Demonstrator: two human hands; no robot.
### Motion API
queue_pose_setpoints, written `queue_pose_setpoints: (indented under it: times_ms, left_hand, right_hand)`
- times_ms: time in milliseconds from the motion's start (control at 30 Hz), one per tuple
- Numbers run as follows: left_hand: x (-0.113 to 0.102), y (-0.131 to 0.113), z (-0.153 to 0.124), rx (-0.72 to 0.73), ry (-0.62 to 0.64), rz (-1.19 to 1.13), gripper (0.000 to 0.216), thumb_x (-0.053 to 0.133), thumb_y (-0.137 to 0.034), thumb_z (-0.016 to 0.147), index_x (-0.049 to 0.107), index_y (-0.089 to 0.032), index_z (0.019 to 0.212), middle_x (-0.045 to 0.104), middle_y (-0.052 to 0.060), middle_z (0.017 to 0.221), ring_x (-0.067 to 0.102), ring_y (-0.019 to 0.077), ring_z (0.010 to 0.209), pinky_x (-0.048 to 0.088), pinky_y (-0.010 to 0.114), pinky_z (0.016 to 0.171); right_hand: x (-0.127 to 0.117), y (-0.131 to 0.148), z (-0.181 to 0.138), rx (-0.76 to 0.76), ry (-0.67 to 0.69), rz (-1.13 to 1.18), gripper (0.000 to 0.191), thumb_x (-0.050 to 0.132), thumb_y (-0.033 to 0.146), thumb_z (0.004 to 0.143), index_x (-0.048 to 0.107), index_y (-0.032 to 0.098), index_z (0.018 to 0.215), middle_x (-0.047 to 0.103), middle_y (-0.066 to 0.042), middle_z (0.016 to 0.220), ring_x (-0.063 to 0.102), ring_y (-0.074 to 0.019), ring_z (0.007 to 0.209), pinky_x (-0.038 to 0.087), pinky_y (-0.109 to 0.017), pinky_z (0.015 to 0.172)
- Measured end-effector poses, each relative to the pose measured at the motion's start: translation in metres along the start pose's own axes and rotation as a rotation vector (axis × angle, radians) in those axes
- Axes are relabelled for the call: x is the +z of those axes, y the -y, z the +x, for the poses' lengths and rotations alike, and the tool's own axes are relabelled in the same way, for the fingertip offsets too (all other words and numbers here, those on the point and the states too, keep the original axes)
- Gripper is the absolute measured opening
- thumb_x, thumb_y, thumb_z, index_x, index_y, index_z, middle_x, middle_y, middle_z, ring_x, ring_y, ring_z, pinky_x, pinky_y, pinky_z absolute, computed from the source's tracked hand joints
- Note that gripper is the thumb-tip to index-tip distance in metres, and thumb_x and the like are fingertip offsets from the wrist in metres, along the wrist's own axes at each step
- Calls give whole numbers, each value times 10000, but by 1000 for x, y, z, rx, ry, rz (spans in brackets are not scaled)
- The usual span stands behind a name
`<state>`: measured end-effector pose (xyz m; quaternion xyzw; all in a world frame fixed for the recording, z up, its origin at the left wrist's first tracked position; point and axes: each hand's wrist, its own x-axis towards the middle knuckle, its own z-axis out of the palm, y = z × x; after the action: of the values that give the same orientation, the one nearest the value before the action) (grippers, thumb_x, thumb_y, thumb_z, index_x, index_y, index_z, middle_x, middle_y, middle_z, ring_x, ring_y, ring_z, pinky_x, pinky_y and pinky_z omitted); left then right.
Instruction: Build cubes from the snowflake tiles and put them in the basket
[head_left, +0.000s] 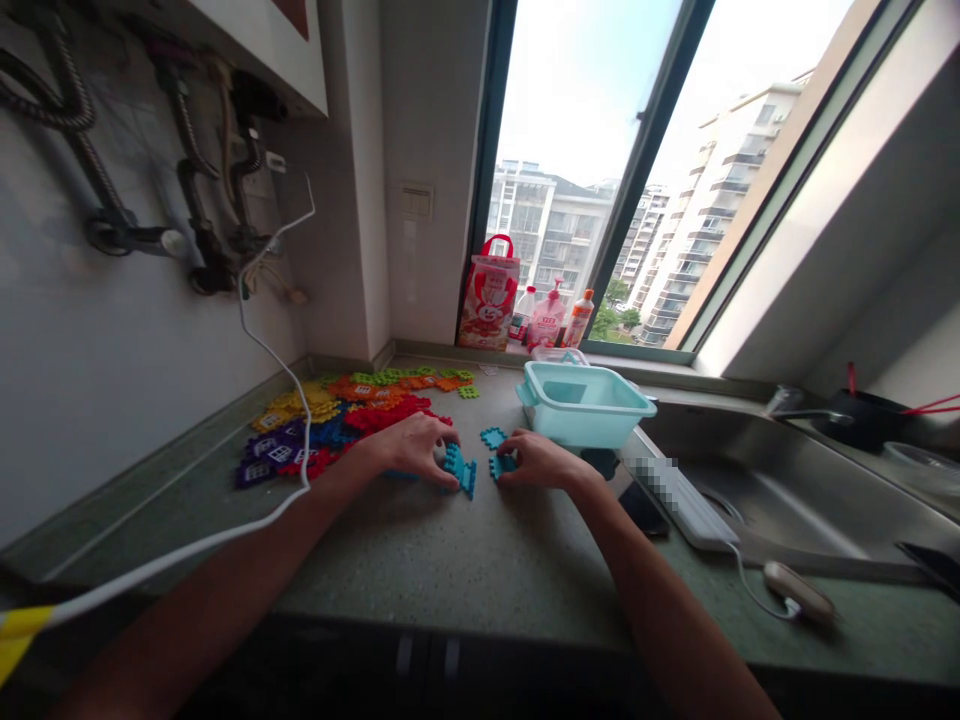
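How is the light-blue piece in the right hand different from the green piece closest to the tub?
The light-blue piece is gripped by the right hand, while the green piece lies on the counter with no hand on it. The light-blue piece is nearer to you; the green piece is farther back, towards the window. Both have bumpy, toothed edges.

Looks like a speckled grey-green countertop (480, 570). Carries at left a loose heap of notched plastic tiles (390, 412) in purple, yellow, orange, red, blue and green. Bears, near the middle, 1 turquoise notched tile (493, 437); to its right, 1 aqua plastic basin (592, 425). Also supports 1 flat black slab (646, 510), 1 long white bar (686, 500) beside the inset steel sink (847, 500), and 1 tan oval device (801, 592).
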<state>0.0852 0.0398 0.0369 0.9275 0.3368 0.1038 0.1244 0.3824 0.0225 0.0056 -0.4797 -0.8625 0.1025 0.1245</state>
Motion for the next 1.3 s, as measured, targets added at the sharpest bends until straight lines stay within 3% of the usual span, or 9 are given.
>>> queue_pose_setpoints:
  times_ms: [100,233,367,567,767,900,1100,1300]
  left_hand:
    - [0,0,0,-2,24,34,649,837,-663,656,763,-237,1141,770,47,1038,704,240,966,475,268,817]
    - [0,1,-1,3,39,48,701,867,-651,606,755,-252,1171,769,36,1041,703,246,962,474,288,853]
    - [1,2,-2,30,25,53,699,870,-631,610,738,-282,1200,766,12,1053,703,236,964,466,284,860]
    - [-1,5,-4,32,5,70,756,874,-665,587,729,-292,1228,775,8,1039,711,240,963,467,280,865]
    - [-2,10,-6,45,24,56,532,869,-606,637,803,-276,1049,771,5,913,694,205,843,452,260,764]
    - [-1,10,-5,58,34,59,434,858,-605,660,806,-246,898,742,-2,812,662,182,767,410,255,688]
    - [3,13,-3,52,35,46,488,863,-616,654,796,-243,963,748,2,850,657,173,765,402,245,666]
    - [1,14,-3,29,34,28,559,877,-626,628,800,-250,1035,752,8,861,666,184,791,411,242,670]
  right_hand:
    - [-8,9,-2,31,-96,9,407,829,406,741,780,174,1072,735,-89,1000,674,-221,846,516,-308,815]
    - [-16,30,-1,-81,-215,259,402,761,400,833,741,189,1174,726,-47,923,662,-180,788,511,-287,747]
    - [-1,48,4,-179,-256,469,331,695,400,906,744,207,1171,718,-37,934,662,-165,805,517,-273,724]
    - [19,56,10,-219,-365,416,373,778,427,844,726,201,1137,734,-55,967,669,-200,866,539,-324,794]
    - [20,49,8,-275,-281,229,418,785,418,852,726,232,1222,763,-77,1058,691,-248,986,528,-388,917]
    - [26,48,10,-247,-230,228,421,790,431,852,731,238,1221,768,-69,1064,703,-242,980,527,-371,908]
    - [33,50,13,-199,-196,333,414,775,416,871,723,237,1241,781,-53,1070,725,-215,959,543,-319,848]
    - [38,46,14,-203,-215,298,536,818,437,825,693,233,1306,774,-63,1083,721,-230,975,549,-337,861]
